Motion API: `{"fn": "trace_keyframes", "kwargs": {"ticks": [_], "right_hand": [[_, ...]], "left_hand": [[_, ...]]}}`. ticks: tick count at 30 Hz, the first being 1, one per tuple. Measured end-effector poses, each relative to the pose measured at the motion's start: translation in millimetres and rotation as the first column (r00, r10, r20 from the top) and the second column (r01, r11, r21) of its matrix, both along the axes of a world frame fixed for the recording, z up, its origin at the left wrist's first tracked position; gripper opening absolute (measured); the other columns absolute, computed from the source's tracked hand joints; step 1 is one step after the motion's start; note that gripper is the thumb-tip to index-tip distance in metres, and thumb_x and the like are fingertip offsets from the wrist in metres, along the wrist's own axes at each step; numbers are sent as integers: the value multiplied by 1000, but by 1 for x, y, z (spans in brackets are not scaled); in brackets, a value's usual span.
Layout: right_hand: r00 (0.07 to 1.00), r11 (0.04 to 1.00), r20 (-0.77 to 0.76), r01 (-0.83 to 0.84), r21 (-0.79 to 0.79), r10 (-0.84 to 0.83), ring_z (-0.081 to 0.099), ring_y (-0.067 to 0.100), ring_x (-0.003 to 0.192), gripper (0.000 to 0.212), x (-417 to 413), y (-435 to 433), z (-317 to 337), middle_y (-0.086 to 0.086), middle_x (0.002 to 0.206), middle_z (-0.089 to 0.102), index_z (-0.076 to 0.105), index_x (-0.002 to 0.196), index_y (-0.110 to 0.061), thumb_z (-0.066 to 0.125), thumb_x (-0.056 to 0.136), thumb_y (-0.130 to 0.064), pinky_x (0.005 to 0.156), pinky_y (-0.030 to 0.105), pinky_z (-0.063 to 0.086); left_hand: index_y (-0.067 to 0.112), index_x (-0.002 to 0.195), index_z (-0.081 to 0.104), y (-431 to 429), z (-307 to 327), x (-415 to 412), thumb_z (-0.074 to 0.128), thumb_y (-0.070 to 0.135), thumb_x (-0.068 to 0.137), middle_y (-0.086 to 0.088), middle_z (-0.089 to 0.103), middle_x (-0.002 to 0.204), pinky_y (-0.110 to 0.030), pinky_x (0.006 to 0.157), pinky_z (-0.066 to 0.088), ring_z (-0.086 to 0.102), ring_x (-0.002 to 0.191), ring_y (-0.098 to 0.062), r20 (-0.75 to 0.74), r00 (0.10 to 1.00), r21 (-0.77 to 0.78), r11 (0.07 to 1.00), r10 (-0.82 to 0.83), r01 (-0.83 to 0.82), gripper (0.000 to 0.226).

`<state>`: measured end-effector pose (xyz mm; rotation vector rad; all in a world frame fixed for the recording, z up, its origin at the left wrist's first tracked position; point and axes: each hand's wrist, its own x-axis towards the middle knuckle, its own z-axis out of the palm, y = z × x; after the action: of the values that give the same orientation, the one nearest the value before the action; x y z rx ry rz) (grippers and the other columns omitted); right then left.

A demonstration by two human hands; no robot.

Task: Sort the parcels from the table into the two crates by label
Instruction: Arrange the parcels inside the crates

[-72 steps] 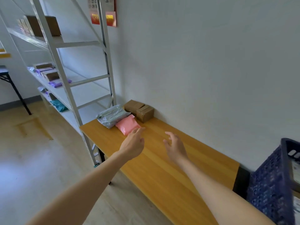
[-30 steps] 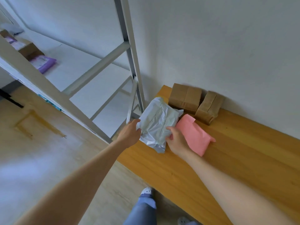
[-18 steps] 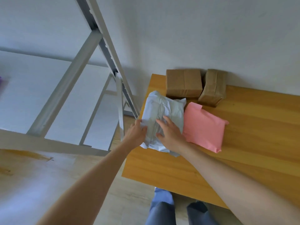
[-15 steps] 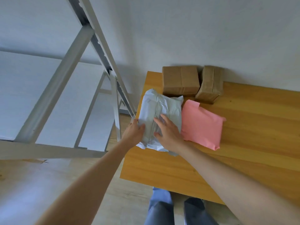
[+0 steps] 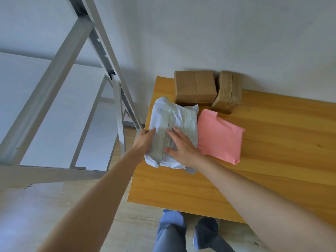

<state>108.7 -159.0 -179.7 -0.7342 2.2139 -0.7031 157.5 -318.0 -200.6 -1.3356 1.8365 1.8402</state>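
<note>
Now on the table [image 5: 272, 151]: four parcels, all grouped at its far left corner, close to the wall [image 5: 218, 33].
left box [image 5: 195, 87]: brown cardboard, taped, lying flat at the far edge against the wall.
right box [image 5: 228, 91]: brown cardboard, taped, just right of the left box and turned at an angle to it.
pink parcel [image 5: 221, 135]: a soft mailer lying flat, nearer than the two boxes and right of the grey parcel [image 5: 174, 115].
grey parcel: a crumpled plastic mailer lying on the table's left edge, its near left corner a little past that edge; its far end meets the left box and its right side lies against the pink parcel.
left hand [image 5: 144, 140]: grips the grey parcel's left edge, thumb on top, the fingers tucked round the side and out of sight.
right hand [image 5: 183, 148]: lies flat on top of the grey parcel, fingers straight and spread, clasping nothing.
shelving rack [image 5: 54, 99]: grey metal frame with white shelves, standing left of the table.
floor [image 5: 36, 206]: pale wood, with the person's blue trouser legs and dark shoes at the table's near edge.
</note>
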Motion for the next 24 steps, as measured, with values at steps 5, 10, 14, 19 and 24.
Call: {"fn": "trace_keyframes", "kwargs": {"ticks": [5,10,14,19,24], "right_hand": [[1000,1000,29,-10,-12,10,-2,12,148,68,1,5,4,-4,162,-2,15,154,-24,53,97,-35,120,37,-1],[1000,1000,7,-5,-2,5,2,14,148,67,2,13,6,-3,162,3,21,152,-27,54,96,-40,120,40,-2],[994,993,84,82,-81,-75,10,17,148,63,4,17,18,-4,161,10,24,151,-31,53,96,-41,120,44,12],[968,961,174,211,-178,-180,20,13,145,64,3,27,34,-5,158,20,26,151,-28,54,96,-41,119,37,20],[909,887,298,374,-269,-293,37,13,136,63,1,40,47,-5,150,38,31,149,-23,56,94,-42,114,37,31]], "left_hand": [[17,128,46,4,8,1,46,44,98,-7,58,120,-44,95,46,57,110,-27,32,994,153,983,102,-106,40],[17,95,58,11,14,12,41,41,99,-7,62,91,-32,66,46,59,78,-23,72,982,234,954,173,-186,29],[14,114,61,11,19,21,43,32,100,-3,59,80,-26,54,35,53,68,-18,38,975,218,950,221,-224,29],[22,124,60,13,41,22,43,15,100,-3,60,87,-26,60,36,56,75,-17,-105,985,184,976,136,-115,31],[24,133,55,27,54,22,45,-10,91,-5,63,92,-29,69,42,61,81,-16,-211,977,72,996,-42,58,55]]}}
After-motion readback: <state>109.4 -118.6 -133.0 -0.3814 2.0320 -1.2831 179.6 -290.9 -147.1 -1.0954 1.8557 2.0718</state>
